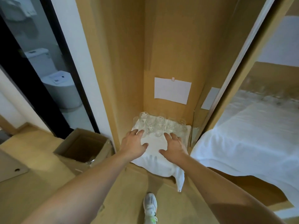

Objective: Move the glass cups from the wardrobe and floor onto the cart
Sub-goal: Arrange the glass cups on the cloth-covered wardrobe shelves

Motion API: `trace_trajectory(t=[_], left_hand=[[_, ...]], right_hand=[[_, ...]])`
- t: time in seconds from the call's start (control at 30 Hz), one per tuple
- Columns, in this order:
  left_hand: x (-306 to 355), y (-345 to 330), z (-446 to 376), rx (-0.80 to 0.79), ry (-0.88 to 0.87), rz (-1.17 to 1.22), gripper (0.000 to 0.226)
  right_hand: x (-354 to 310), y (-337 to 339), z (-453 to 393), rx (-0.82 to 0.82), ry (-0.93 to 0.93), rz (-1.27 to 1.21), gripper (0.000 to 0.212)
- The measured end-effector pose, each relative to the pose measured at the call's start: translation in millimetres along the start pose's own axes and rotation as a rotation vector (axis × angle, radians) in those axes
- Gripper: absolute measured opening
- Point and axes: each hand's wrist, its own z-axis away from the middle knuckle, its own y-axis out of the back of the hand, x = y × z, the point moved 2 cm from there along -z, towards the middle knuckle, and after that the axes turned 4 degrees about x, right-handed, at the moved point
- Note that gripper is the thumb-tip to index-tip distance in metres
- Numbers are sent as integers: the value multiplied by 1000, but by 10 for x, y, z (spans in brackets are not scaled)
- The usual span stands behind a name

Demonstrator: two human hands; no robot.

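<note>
Wooden wardrobe [169, 46] panels fill the middle of the frame, its open compartment reaching down to a floor-level shelf covered by a white towel [155, 152] whose corner hangs over the front edge. At the back of that towel, centre of the frame, stands a cluster of clear glass cups [159, 126]; they overlap and blur together, so their number cannot be told. Both arms reach in from the bottom of the frame. The left hand [133, 143] has its fingers spread and straight, its fingertips near the leftmost cups; whether they touch the glass is unclear. The right hand [174, 147] is likewise spread and holds nothing, just in front of the cups on the right. A white sheet of paper [172, 90] is fixed to the back panel above the cups, its writing too faint to read. At lower left an open cardboard box [84, 147] sits on the floor, something glassy glinting inside, hard to make out. A white bed [250, 135] is cut off at the right edge. One sneaker [150, 207] shows at the bottom centre. A toilet [56, 84] appears dimly behind glass at upper left.
</note>
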Motion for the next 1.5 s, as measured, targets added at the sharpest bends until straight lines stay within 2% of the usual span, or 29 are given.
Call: trace_trajectory(t=[0.17,0.4,0.77,0.97,1.17,1.33,1.5], left_hand=[[-208,-49,-417,-31,39,-11,72],[-397,-216,-1182,-180,47,-80,75],[-379,-716,-2175,-332,66,-85,78],[-371,-1011,-2498,-437,18,-73,79],[-326,-1402,-2844,-525,-88,-41,78],[-157,-1808,-3037,-636,-202,-44,77],[-49,-2160,-3175,-663,-277,-16,75]], right_hand=[[-99,-188,-518,-59,1,-34,84],[-88,-389,-1228,-159,-4,-46,80],[246,-717,-2013,-252,-109,-98,83],[434,-887,-2179,-269,-254,-144,82],[648,-1152,-2256,-265,-479,-210,84],[870,-1353,-2253,-192,-695,-310,85],[1087,-1547,-2305,-115,-850,-381,85]])
